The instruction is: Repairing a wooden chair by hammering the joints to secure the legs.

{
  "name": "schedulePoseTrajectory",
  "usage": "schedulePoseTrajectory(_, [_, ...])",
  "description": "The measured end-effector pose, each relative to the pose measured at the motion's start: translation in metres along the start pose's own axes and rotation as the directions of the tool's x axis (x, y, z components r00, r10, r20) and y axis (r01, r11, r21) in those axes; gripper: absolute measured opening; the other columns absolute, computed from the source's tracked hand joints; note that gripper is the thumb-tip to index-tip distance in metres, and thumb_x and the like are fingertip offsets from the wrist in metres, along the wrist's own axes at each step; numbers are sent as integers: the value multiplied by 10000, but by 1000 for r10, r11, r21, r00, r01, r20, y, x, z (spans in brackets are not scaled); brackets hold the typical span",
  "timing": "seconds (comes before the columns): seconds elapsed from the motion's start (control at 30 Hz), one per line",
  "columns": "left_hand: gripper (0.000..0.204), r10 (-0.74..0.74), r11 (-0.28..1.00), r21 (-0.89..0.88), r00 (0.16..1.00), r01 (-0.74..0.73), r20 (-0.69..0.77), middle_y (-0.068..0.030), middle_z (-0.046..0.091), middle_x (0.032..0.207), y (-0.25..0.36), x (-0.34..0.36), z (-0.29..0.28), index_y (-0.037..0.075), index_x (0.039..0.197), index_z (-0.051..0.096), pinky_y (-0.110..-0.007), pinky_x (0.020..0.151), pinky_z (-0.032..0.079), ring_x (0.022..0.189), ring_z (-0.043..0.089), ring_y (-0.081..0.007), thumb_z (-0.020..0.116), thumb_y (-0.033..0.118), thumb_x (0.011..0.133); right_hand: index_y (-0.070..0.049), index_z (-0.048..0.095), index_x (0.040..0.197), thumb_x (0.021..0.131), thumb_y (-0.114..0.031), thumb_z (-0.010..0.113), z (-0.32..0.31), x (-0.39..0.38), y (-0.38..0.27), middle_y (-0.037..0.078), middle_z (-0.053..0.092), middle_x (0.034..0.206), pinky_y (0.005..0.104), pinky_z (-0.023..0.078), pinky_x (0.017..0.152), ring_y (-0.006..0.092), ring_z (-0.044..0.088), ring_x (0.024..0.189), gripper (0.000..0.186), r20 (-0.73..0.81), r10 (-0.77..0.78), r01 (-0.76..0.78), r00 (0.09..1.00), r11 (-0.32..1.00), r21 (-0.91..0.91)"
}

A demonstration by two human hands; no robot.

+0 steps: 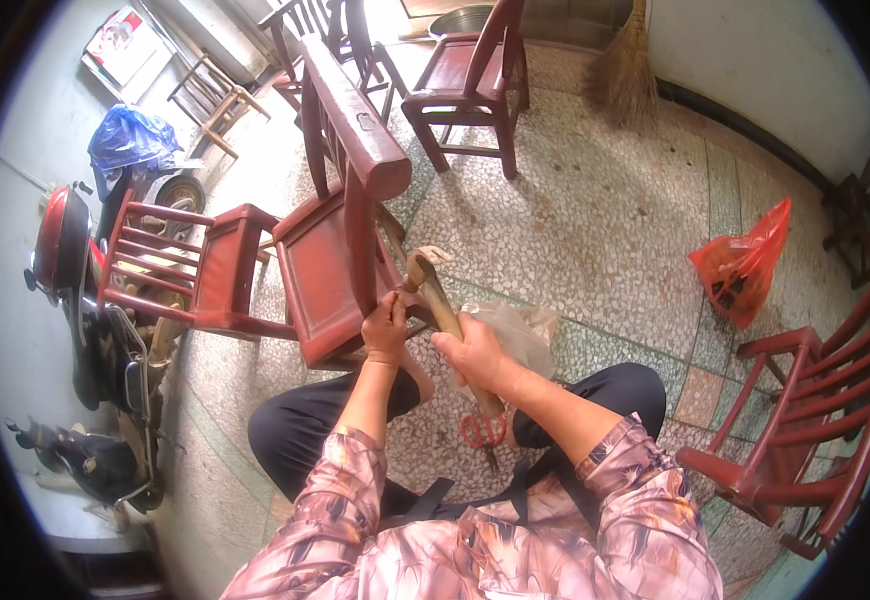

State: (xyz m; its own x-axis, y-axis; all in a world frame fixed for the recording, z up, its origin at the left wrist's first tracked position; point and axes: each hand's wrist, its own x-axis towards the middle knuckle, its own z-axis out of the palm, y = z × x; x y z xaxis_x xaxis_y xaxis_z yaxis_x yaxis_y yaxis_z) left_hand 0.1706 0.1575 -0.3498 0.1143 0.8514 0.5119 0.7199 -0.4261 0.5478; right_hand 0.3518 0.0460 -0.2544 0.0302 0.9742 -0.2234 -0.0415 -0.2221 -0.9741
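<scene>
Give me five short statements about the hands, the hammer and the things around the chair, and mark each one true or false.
1. The right hand grips the wooden handle of a hammer. True.
2. The left hand rests on the person's knee. False: it is at the edge of the red wooden chair seat, beside the hammer head.
3. Red-handled scissors lie on the floor. True.
4. The plastic bag on the floor is blue. False: it is orange-red.
5. A broom leans against the wall. True.
</scene>
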Motion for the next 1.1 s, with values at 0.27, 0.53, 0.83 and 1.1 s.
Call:
schedulePoseTrajectory(0.27, [180, -34, 982, 187, 999, 39, -29, -124, 640, 656, 10, 3, -1, 177, 972, 712, -401, 538, 503, 603, 654, -315, 616, 303, 887, 16, 497, 967, 915, -284, 602, 7, 3, 13, 139, 592, 669, 378, 455, 460, 216, 582, 487, 322, 39, -50, 49, 998, 998, 38])
schedulePoseTrajectory(0.53, [178, -105, 981, 161, 995, 104, -4, -114, 664, 706, 10, -1, -1, 179, 955, 708, -409, 575, 529, 644, 668, -310, 614, 309, 879, -27, 483, 945, 952, -236, 553, 29, 2, 21, 47, 549, 604, 270, 413, 428, 109, 528, 449, 221, 0, -270, 266, 963, 951, -155])
schedulePoseTrajectory(0.83, [159, -106, 980, 169, 994, 105, -3, -132, 660, 710, 11, -3, 1, 154, 939, 705, -417, 586, 527, 663, 668, -318, 623, 270, 868, -23, 482, 1010, 955, -228, 534, 25, -6, 3, 11, 509, 631, 258, 416, 426, 98, 506, 463, 218, -15, -224, 224, 975, 974, 34])
schedulePoseTrajectory(1.1, [154, -106, 980, 174, 994, 100, 26, -134, 650, 699, 11, -1, 1, 159, 920, 696, -428, 578, 520, 663, 659, -334, 606, 276, 880, -11, 485, 1004, 958, -242, 545, 21, 4, 1, 62, 552, 649, 310, 438, 468, 147, 546, 504, 243, 5, -139, 138, 990, 977, -164])
